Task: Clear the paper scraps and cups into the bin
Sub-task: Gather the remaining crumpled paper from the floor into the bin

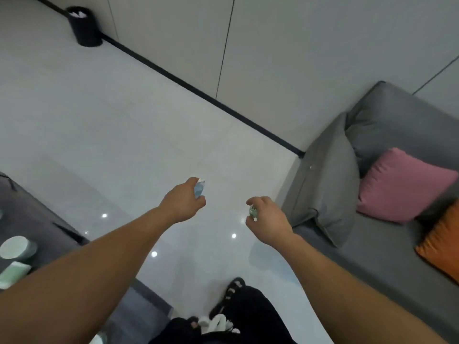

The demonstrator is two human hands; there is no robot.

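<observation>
A crumpled blue-and-white paper scrap (199,188) sits in the left hand (185,201), thumb and fingers curled round it so that only its upper end shows. A smaller greenish scrap (253,211) is pinched in the right hand (267,214), whose fingers are bent in over it (how much paper lies inside the fist cannot be told). Both arms reach forward over the glossy white floor (124,132), the hands near each other but apart. The black bin (84,28) stands well away at the far left, against the wall and its dark skirting strip, with white paper (78,13) showing at its mouth. On the dark table (29,214) at the left edge lie two pale green cups (17,247), one showing its round end and the other on its side just below it. To the right is a grey sofa (372,256) carrying a grey cushion (332,175), a pink cushion (402,184) and an orange cushion (444,244). At the bottom, black trousers and a sandalled foot (234,288) stand on the tiles.
</observation>
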